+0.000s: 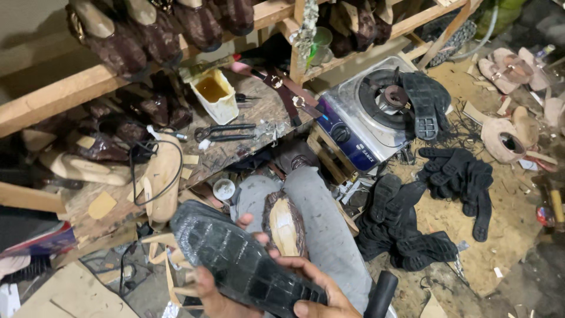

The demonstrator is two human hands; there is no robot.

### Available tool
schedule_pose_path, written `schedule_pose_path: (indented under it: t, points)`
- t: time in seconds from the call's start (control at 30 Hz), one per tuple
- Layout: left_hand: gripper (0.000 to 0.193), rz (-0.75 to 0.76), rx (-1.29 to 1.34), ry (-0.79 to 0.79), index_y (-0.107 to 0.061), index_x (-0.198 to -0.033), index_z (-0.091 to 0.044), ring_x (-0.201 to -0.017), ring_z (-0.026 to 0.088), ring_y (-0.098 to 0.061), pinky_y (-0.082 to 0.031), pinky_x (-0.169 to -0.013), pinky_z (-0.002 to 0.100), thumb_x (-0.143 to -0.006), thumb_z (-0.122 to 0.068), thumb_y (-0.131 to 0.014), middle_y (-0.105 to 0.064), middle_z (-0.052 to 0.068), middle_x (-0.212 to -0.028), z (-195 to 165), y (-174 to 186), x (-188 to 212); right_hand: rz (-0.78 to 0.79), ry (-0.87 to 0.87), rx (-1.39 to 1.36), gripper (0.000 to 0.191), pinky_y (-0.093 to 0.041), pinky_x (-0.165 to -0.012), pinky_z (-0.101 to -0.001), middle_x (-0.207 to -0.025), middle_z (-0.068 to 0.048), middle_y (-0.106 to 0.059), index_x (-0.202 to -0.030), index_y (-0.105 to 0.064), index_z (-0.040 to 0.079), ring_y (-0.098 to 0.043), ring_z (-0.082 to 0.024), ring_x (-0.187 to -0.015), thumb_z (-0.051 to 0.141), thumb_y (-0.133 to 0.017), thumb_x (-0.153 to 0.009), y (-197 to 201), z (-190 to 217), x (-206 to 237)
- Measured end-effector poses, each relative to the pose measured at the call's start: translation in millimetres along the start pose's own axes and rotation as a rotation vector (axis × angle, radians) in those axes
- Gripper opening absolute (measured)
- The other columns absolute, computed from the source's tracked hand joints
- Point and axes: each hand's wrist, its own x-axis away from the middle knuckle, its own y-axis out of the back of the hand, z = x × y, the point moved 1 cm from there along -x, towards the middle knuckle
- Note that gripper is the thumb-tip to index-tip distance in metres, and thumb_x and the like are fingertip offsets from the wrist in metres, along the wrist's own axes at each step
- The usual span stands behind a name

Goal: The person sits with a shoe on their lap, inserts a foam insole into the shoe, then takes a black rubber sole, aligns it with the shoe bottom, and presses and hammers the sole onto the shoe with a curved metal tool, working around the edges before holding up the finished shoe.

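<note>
Black rubber sole (244, 259) gripped tread-up at 6 o'clock: right hand (318, 294) curled around its heel end, left hand (215, 294) closed beneath. Lasted shoe (284, 224) balanced on lap just beside, at 12 o'clock of sole. Risk judged: shoe rolling off lap; glue pot (213, 94) uncovered near gas stove (368, 115).

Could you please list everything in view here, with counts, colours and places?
Rubber sole: one, black, held in both hands.
Lasted shoe: one, brown upper, on the lap.
Loose soles: a pile, black, floor at right.
Gas stove: one, silver and blue, on a crate; one black sole on it.
Glue tub: one, white, on the bench.
Pliers: dark, on the bench.
Shelved shoes: several, brown, upper rack.
Left hand: under the sole.
Right hand: gripping the sole's end.
</note>
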Motion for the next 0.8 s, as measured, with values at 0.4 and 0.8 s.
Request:
schedule_pose_path:
  t: [0.4, 0.8]
  points:
    - [0.066, -0.08, -0.937, -0.221, -0.05, -0.144, 0.009, -0.145, 0.033, -0.047, -0.039, -0.118, 0.047, -0.108, -0.045, -0.035, -0.053, 0.024, -0.152, 13.9, 52.9, -56.0, -0.483, 0.342, 0.073, 0.08, -0.048, -0.099, -0.0453, -0.13, -0.02, -0.067, -0.141, -0.052, -0.007, -0.067, -0.032, -0.113, 0.04, -0.075, -0.08, 88.4, 58.4, 52.8]
    - [0.055, 0.147, -0.992, -0.443, -0.042, -0.148, 0.007, -0.127, 0.035, -0.061, -0.049, -0.107, 0.045, -0.096, -0.002, -0.055, -0.05, 0.026, -0.147, 64.6, 94.1, -116.6, -0.435, 0.649, -0.078, 0.036, -0.058, -0.092, -0.0445, -0.116, -0.009, -0.071, -0.126, -0.063, 0.002, -0.07, -0.022, -0.103, 0.024, -0.064, -0.097, 147.2, 256.6, -108.1]
